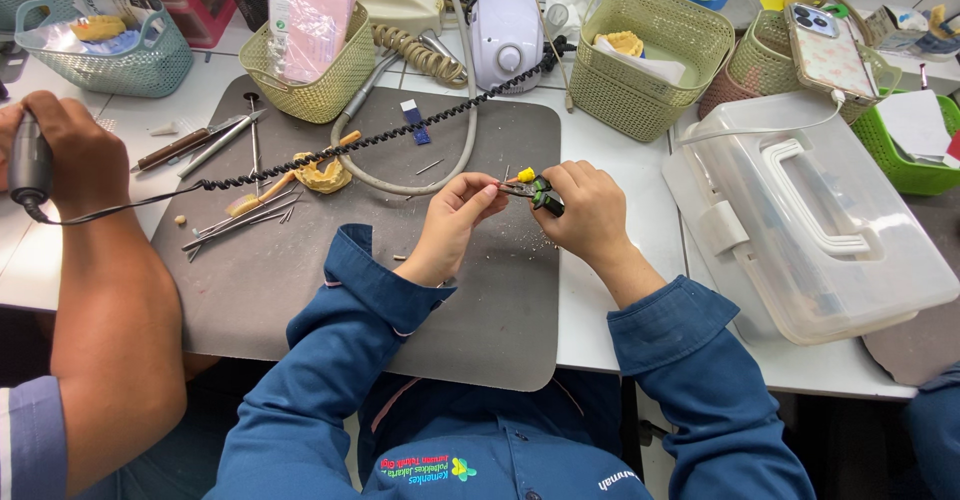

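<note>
While a co-worker's hand (60, 150) gripped a handpiece (30, 165) at far left, the left hand (455, 210) pinched a thin wire (503, 188) and the right hand (585, 205) closed on green-handled pliers (540, 195) above the grey mat (300, 290); four woven baskets (650, 55) and one clear plastic case (800, 220) stood on the worktop (620, 300).

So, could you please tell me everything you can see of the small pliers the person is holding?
The pliers are small, with dark metal jaws and black handles showing green trim. The right hand wraps the handles, hiding most of them. The tool lies roughly level above the grey mat, jaws pointing toward the left hand, whose fingers meet the tip. A small yellow piece sits just above the jaws; what they grip is too small to tell.
</note>
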